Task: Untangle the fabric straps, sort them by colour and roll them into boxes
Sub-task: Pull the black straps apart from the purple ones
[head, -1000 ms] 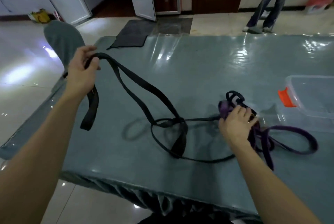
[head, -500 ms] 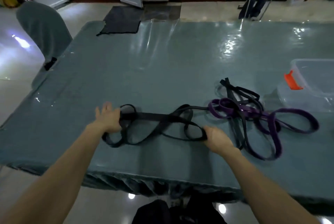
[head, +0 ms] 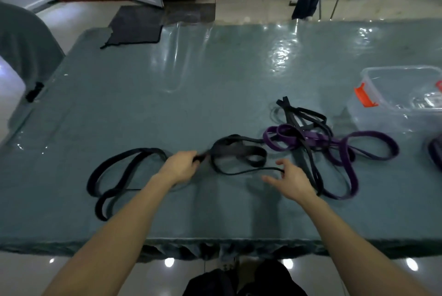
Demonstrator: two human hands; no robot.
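A wide worktop [head: 148, 95] with a teal cloth under a shiny clear cover fills most of the view. A grey-covered chair [head: 21, 40] stands at its left end. Near the right edge of the worktop sits a clear plastic box [head: 373, 119] with an orange clasp [head: 364, 95]. A long black strap [head: 141, 150] lies in loose loops across the near middle, running right into a tangle with a purple strap [head: 373, 133] just beside the box. More black strap is threaded through that purple heap. The left hand [head: 181, 165] pinches the black strap between thumb and fingers at its middle. The right hand [head: 293, 179] hovers with fingers spread at a thin black loop; whether it touches cannot be told.
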